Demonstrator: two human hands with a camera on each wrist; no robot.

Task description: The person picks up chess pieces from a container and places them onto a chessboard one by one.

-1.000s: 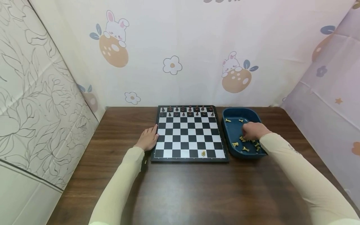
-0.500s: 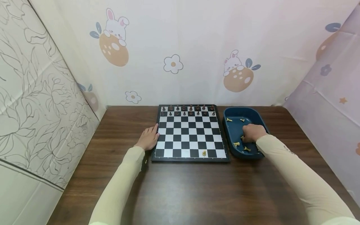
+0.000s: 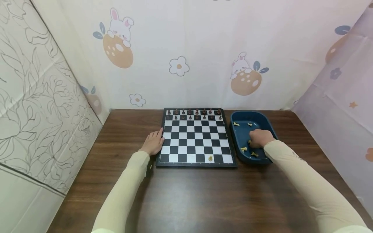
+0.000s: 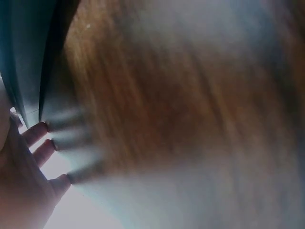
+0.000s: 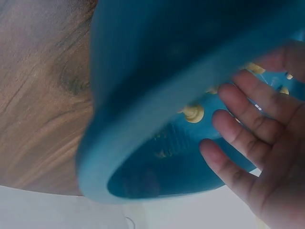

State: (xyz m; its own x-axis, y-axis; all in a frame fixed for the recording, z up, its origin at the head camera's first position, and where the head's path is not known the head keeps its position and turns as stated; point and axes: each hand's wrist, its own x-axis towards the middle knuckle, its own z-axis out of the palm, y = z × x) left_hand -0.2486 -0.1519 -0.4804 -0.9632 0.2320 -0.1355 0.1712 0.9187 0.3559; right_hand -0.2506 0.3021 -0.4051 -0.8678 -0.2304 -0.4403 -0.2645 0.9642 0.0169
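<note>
A black-and-white chessboard [image 3: 194, 137] lies on the table. Two rows of dark chess pieces [image 3: 197, 112] stand along its far side, and one cream chess piece [image 3: 210, 158] stands on the near row. My left hand [image 3: 152, 141] rests flat beside the board, fingers extended against its left edge. My right hand [image 3: 260, 138] reaches down into the blue tray [image 3: 239, 132]. In the right wrist view, a cream chess piece [image 5: 255, 68] sits between my thumb and index finger, which seem to pinch it; the other fingers are spread and slightly bent.
Several cream chess pieces [image 3: 254, 154] lie scattered in the tray, some hidden under my right hand and sleeve. The tray stands close to the board's right side. A patterned cloth wall [image 3: 204, 87] rises behind the table [image 3: 186, 197].
My right hand has shifted slightly left within the tray and now covers pieces seen on its right side. The left hand and the pieces on the board stay as they were.
</note>
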